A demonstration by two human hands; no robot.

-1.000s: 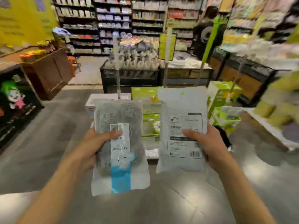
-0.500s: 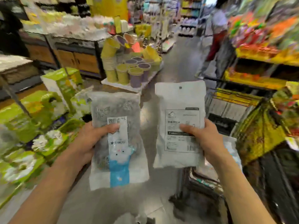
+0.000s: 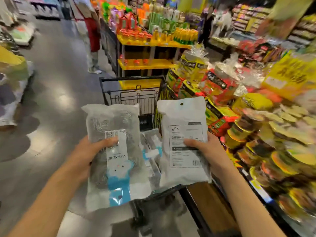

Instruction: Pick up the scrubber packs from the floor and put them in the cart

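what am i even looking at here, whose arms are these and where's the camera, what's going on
There is no machine here. The camera sits on a person's head and looks forward and down, so the arms are that person's own, in a shop aisle. The left hand grips a clear scrubber pack with a blue label. The right hand grips a white pack, its printed back facing the camera. Just beyond the hands stands a black wire cart, with more packs already lying inside. Shelves of packaged goods stand to the right.
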